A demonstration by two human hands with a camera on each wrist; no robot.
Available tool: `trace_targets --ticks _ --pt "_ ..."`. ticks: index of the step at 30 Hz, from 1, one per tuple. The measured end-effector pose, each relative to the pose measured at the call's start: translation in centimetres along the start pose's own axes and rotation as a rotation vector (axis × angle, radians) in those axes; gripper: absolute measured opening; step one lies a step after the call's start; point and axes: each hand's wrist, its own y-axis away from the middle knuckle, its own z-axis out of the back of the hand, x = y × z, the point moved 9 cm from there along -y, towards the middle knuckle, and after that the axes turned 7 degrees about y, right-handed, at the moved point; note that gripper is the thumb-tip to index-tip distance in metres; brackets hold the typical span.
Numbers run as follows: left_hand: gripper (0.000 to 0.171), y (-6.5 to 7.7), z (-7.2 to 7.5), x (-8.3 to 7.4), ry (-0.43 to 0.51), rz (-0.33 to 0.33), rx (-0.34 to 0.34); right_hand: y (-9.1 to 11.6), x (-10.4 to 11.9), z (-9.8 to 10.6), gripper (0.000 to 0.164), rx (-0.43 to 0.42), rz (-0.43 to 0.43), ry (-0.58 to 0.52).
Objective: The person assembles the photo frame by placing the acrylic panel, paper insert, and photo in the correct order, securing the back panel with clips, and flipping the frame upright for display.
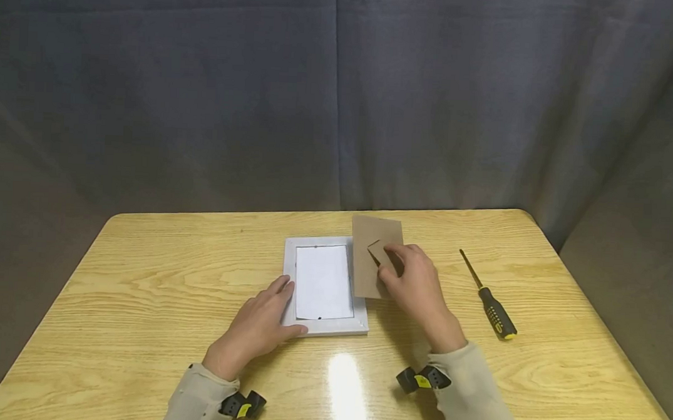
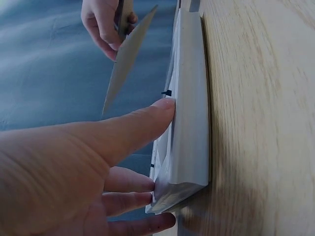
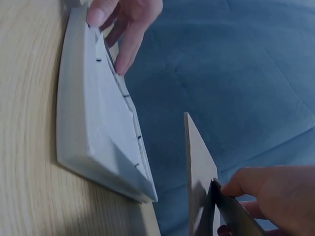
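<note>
The right hand (image 1: 415, 283) pinches a brown board (image 1: 365, 274) by a white frame (image 1: 339, 326); the left hand (image 1: 259, 322), fingers apart, touches the frame's left.

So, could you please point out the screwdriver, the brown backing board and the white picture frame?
Screwdriver (image 1: 491, 305): head view, on its handle.
Brown backing board (image 1: 363, 266): head view, on its flat face.
White picture frame (image 1: 337, 325): head view, on its near border.

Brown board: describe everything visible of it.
The brown board is a thin, flat rectangle, seemingly fiberboard or stiff card, with a stand flap on one face. The right hand pinches that flap, holding the board tilted and raised off the table, overlapping the right edge of the white frame in the head view but apart from it.
</note>
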Motion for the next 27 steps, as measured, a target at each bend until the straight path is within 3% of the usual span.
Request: trace_targets --ticks 9,27 --pt "0.092 0.0 0.0 0.0 -0.006 0.002 0.007 0.6 2.1 -0.6 0.036 0.001 0.057 0.012" --pt "0.091 0.0 0.2 -0.4 0.001 -0.032 -0.025 1.7 4.6 -3.0 0.033 0.062 0.094 0.033"
